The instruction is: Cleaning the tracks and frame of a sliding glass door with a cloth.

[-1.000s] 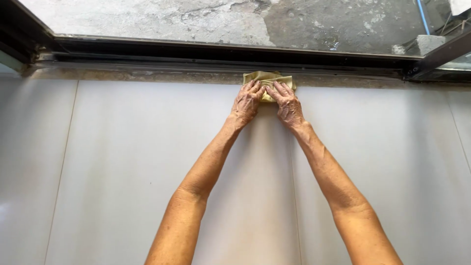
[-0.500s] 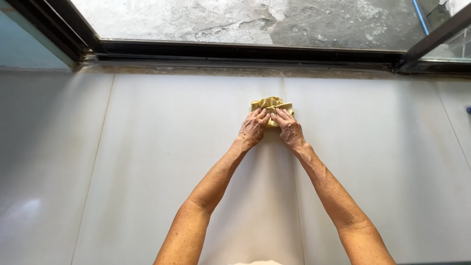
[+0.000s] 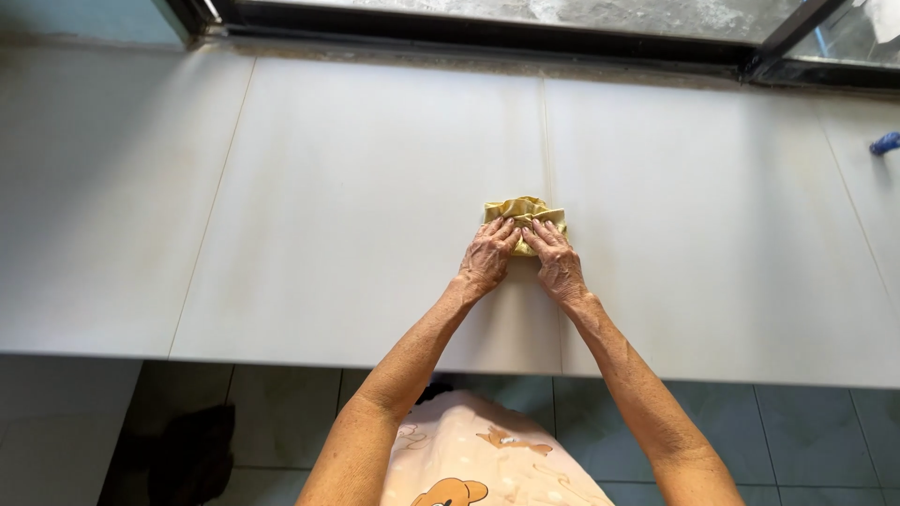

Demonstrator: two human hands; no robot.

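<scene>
At the far left a dark shape (image 3: 192, 450) lies on the tiled floor (image 3: 816, 431) below the worktop's front edge; I cannot tell what it is. The pale grey worktop (image 3: 356, 206) runs the full width of the view, made of large slabs with thin seams between them; I count three seams. Along its far edge runs one dark window frame (image 3: 487, 33).

Near the middle, both arms reach forward over the worktop. The left hand (image 3: 486, 260) and the right hand (image 3: 557, 262) lie side by side, fingertips almost meeting, both pressed flat on one crumpled yellow cloth (image 3: 525, 211). The fingers cover the cloth's near edge and are spread, not curled around it. The cloth sits on the worktop right on the middle seam, about halfway between front edge and window.

At the far right one small blue object (image 3: 884, 142) pokes in at the edge of view, resting on the worktop, well apart from the hands.
</scene>
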